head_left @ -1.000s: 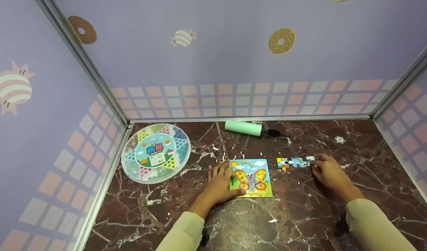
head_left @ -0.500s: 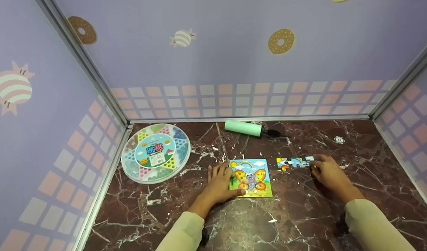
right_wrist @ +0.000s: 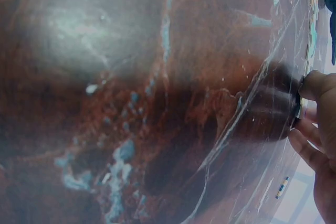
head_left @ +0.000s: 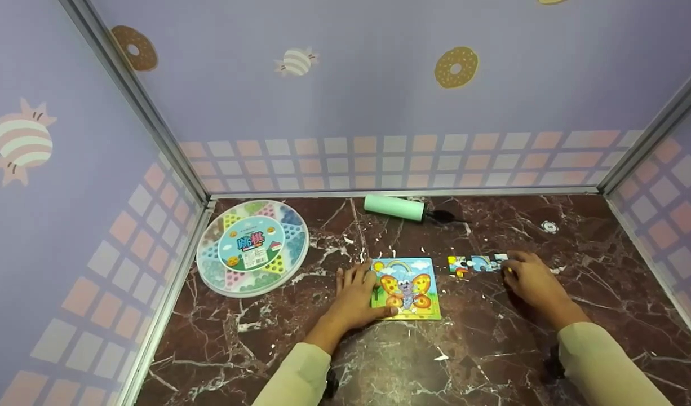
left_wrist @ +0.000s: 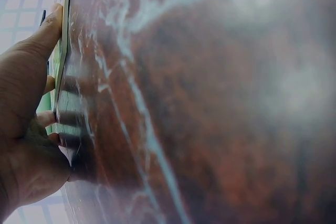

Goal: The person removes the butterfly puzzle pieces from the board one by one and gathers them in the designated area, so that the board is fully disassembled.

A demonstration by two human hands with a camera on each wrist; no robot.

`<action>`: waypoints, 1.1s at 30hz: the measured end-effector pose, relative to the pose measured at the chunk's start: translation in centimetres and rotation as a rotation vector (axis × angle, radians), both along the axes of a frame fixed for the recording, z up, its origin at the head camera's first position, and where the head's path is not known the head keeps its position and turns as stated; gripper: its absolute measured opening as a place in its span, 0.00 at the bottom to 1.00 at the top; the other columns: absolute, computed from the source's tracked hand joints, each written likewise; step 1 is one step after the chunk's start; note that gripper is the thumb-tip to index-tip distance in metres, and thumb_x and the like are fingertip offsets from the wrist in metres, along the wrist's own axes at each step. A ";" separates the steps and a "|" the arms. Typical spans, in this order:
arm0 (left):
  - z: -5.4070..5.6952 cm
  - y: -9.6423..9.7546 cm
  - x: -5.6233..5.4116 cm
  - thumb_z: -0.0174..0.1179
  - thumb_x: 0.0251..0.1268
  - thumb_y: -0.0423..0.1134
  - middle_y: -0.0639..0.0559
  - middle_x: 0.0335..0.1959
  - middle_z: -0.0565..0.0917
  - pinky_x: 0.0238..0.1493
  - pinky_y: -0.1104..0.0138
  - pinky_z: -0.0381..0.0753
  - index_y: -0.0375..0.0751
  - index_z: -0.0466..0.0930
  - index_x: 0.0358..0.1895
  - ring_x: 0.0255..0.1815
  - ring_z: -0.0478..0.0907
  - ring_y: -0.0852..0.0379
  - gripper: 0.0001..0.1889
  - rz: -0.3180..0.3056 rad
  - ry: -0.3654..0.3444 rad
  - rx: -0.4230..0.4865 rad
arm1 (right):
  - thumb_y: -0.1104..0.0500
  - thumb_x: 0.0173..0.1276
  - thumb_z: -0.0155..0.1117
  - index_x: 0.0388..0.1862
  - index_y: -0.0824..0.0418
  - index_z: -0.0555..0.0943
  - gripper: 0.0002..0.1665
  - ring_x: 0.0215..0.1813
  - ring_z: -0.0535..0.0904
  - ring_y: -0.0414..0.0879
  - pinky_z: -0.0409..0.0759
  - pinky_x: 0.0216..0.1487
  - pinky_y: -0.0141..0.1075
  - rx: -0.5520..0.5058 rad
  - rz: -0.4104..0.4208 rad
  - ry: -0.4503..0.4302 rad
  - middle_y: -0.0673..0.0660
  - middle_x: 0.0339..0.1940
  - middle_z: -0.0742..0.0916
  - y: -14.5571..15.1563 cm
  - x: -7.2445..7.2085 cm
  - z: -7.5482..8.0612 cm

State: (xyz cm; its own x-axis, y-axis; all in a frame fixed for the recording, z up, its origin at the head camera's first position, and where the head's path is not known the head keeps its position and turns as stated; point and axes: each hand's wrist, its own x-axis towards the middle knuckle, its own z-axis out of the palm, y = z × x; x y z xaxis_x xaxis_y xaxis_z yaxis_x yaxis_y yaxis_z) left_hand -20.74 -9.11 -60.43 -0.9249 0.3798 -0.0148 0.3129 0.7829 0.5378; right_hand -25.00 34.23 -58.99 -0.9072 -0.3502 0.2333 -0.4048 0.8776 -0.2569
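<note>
A square butterfly picture puzzle (head_left: 410, 276) lies flat on the dark marbled table. My left hand (head_left: 352, 298) rests at its left side, the thumb reaching over the lower edge and the fingers spread along the left edge. To the right is a short row of jigsaw pieces: a sun piece (head_left: 457, 264), a rainbow piece (head_left: 482, 263) and a pale cloud piece (head_left: 500, 257). At the row's right end, my right hand (head_left: 531, 277) pinches a jigsaw piece between thumb and curled fingers, mostly hidden by them. In the right wrist view, the right fingers (right_wrist: 310, 140) stay low at the tabletop.
A round Chinese checkers box (head_left: 252, 248) lies at the back left. Behind the puzzle is a mint green hand pump (head_left: 394, 207) with a black end. A white round chip (head_left: 549, 226) lies at the back right. Patterned walls (head_left: 379, 101) enclose the table's back and sides.
</note>
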 end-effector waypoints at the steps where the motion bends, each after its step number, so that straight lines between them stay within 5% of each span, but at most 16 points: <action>1: 0.0 0.0 0.0 0.72 0.67 0.69 0.36 0.91 0.57 0.87 0.25 0.40 0.44 0.72 0.51 0.90 0.53 0.29 0.33 -0.002 0.001 0.001 | 0.68 0.73 0.71 0.51 0.71 0.89 0.11 0.61 0.82 0.78 0.84 0.61 0.71 0.001 -0.002 -0.001 0.78 0.63 0.86 0.0 0.0 0.0; 19: 0.2 -0.1 0.1 0.73 0.68 0.68 0.37 0.91 0.57 0.87 0.25 0.41 0.44 0.73 0.50 0.89 0.53 0.29 0.32 -0.007 0.005 0.010 | 0.67 0.76 0.68 0.57 0.73 0.88 0.15 0.66 0.80 0.78 0.81 0.66 0.72 0.021 -0.022 -0.072 0.77 0.66 0.86 -0.1 -0.1 0.3; 33: -0.2 0.0 0.0 0.71 0.65 0.72 0.38 0.91 0.58 0.87 0.26 0.39 0.46 0.74 0.51 0.90 0.53 0.30 0.34 0.004 0.009 0.010 | 0.69 0.76 0.64 0.51 0.72 0.88 0.10 0.63 0.81 0.79 0.82 0.64 0.71 0.001 -0.022 -0.050 0.78 0.64 0.86 -0.3 -0.1 0.2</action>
State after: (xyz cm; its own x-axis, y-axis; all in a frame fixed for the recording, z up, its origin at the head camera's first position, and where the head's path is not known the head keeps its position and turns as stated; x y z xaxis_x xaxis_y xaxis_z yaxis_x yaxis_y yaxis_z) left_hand -20.76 -9.14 -60.64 -0.9267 0.3759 -0.0032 0.3141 0.7790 0.5427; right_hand -25.07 33.88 -58.81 -0.9251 -0.3304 0.1870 -0.3723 0.8861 -0.2760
